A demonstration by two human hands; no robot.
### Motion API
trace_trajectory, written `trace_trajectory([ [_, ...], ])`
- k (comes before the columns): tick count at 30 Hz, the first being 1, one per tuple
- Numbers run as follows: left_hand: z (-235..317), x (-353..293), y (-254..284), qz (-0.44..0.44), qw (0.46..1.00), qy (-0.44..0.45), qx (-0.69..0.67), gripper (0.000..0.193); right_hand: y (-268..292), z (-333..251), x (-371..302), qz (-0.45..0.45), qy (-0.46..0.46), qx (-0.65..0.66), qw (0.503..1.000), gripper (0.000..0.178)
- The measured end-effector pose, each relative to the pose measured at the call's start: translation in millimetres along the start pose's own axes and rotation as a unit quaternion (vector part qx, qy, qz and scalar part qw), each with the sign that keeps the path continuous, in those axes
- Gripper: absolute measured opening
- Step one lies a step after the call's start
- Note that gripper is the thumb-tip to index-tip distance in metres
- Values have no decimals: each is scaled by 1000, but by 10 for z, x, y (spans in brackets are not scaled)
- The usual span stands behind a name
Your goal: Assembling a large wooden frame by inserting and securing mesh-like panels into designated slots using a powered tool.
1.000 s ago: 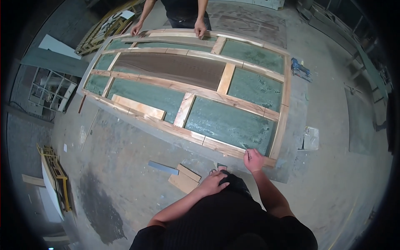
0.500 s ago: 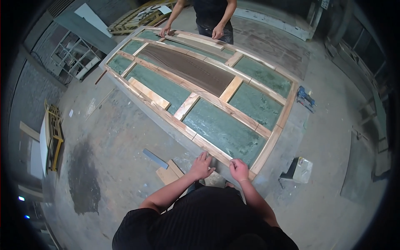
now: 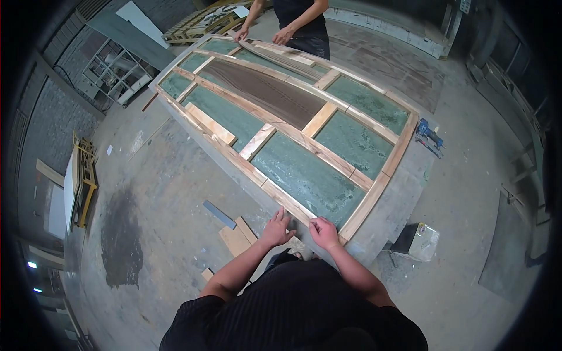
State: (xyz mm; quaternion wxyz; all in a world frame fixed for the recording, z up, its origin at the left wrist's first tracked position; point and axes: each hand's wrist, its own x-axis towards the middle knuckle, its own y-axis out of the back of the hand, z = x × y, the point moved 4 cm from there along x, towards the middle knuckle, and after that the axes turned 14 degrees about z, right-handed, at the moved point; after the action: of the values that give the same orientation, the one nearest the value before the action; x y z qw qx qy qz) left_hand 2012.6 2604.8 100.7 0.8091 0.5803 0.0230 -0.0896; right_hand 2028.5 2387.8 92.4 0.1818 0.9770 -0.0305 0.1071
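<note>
A large wooden frame (image 3: 293, 206) with cross pieces lies over a green board (image 3: 307, 175) on a grey work table. My left hand (image 3: 277, 228) rests at the near rail, its fingers apart and nothing in them. Close beside it, near the frame's corner, my right hand (image 3: 324, 233) is closed with curled fingers on the rail's edge. A dark brown panel (image 3: 263, 90) fills a middle bay. Across the table another person's hands (image 3: 283, 36) are at a far bay, one of them at the end of a long thin brown strip (image 3: 284, 61).
A blue nail gun (image 3: 430, 136) lies on the table's right side. To the right is a clear-and-black container (image 3: 418, 241). Wood offcuts (image 3: 237, 237) and a blue-grey strip (image 3: 219, 214) lie at my left. A yellow rack (image 3: 86, 181) stands farther left.
The view has shifted slightly. Across the table, the other person has raised the near end of the brown strip, which now bows. My hands stay at the near rail.
</note>
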Motion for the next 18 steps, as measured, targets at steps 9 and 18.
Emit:
trace_trajectory([
  [9, -939, -973, -727, -60, 978, 172, -97, 75, 103, -78, -277, -7, -40, 20, 999, 13],
  [18, -2037, -2946, -1546, -206, 925, 313, -61, 79, 782, -187, -1035, 93, 4, -208, 974, 28],
])
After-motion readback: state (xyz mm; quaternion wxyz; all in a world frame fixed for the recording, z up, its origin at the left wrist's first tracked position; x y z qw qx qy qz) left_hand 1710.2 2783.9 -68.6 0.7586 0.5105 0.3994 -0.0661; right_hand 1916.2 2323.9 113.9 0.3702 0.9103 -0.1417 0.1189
